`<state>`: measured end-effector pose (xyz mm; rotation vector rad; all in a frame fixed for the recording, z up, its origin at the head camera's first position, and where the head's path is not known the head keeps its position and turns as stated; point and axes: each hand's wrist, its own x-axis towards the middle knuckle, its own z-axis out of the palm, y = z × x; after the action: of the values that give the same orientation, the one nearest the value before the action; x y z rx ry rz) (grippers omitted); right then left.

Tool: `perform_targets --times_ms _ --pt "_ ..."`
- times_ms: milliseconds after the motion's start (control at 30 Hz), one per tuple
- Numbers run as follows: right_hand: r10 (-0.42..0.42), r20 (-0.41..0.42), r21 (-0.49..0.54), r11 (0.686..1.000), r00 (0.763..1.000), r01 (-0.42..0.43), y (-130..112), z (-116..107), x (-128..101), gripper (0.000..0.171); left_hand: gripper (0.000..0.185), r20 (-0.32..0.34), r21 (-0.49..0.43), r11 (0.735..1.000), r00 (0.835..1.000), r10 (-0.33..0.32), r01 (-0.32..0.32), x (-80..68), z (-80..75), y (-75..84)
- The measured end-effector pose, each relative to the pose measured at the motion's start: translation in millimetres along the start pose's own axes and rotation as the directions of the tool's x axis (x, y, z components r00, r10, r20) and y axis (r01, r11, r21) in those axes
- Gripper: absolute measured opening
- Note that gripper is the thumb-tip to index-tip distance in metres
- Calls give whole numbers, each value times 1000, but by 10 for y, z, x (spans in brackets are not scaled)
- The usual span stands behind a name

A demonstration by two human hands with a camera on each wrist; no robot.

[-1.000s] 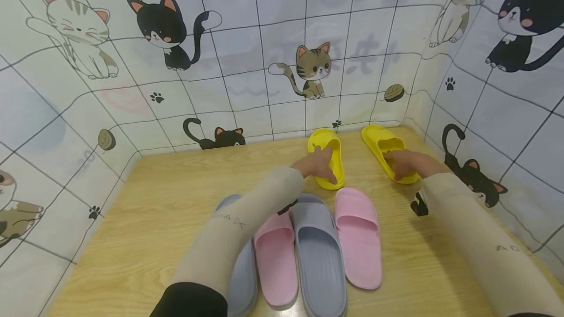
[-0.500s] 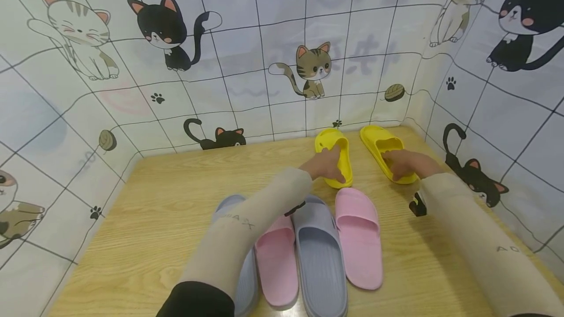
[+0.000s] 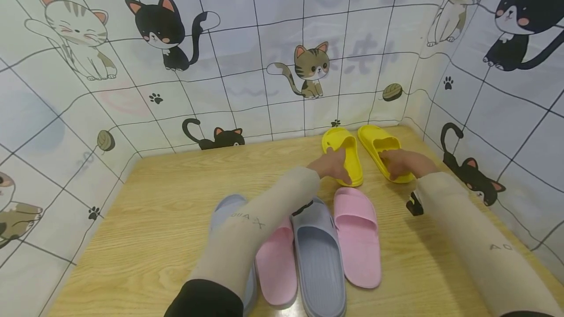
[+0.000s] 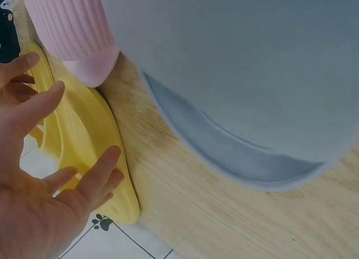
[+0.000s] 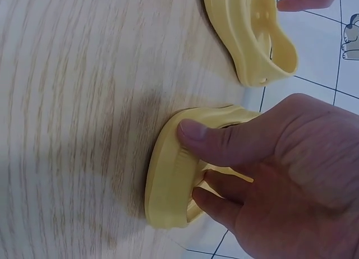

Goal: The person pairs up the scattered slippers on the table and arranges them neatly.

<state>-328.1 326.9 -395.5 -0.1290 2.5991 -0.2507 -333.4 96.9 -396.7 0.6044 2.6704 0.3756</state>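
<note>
Two yellow slippers lie side by side at the back right of the wooden table. My left hand (image 3: pixel 333 165) rests with straight, spread fingers (image 4: pixel 95 172) on the left yellow slipper (image 3: pixel 349 149) (image 4: pixel 90 135). My right hand (image 3: pixel 398 163) (image 5: pixel 286 169) grips the right yellow slipper (image 3: pixel 373 141) (image 5: pixel 168 180): the thumb lies on its outer side and the fingers curl inside it. In the right wrist view the other yellow slipper (image 5: pixel 252 40) lies close by, with a fingertip of the left hand (image 5: pixel 308 0) at its edge.
In front of the yellow pair lie two pink slippers (image 3: pixel 357 238) (image 3: pixel 275 263) and two grey slippers (image 3: pixel 317 253) (image 3: pixel 224 209), mixed side by side. A cat-patterned wall (image 3: pixel 264 62) encloses the table (image 3: pixel 167 190) at the back and on both sides, close behind the yellow slippers.
My left hand has slid the left yellow slipper to the right, so the gap to the right one has nearly closed. The right hand and its slipper have barely moved.
</note>
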Motion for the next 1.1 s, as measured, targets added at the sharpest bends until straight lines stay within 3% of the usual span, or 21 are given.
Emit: perform_targets --times_ms 200,433,667,867,1100 --pt "-4 -27 -37 999 1000 3 0 12 28 81 97 82 -3 1000 997 -1 2 -9 -48 9" --pt "-19 -11 -10 1000 1000 19 15 4 7 79 99 144 -50 997 987 71 -64 1 -82 30" --pt "-69 -46 -53 996 997 67 13 15 -9 81 97 173 -29 996 981 83 -79 60 -32 106" --pt "-78 -16 -63 995 997 76 10 53 -23 78 95 239 -124 992 970 38 -9 54 -35 107" --pt "-45 -47 -38 998 998 44 15 45 0 77 88 196 -283 957 972 128 -69 -12 -111 -42"
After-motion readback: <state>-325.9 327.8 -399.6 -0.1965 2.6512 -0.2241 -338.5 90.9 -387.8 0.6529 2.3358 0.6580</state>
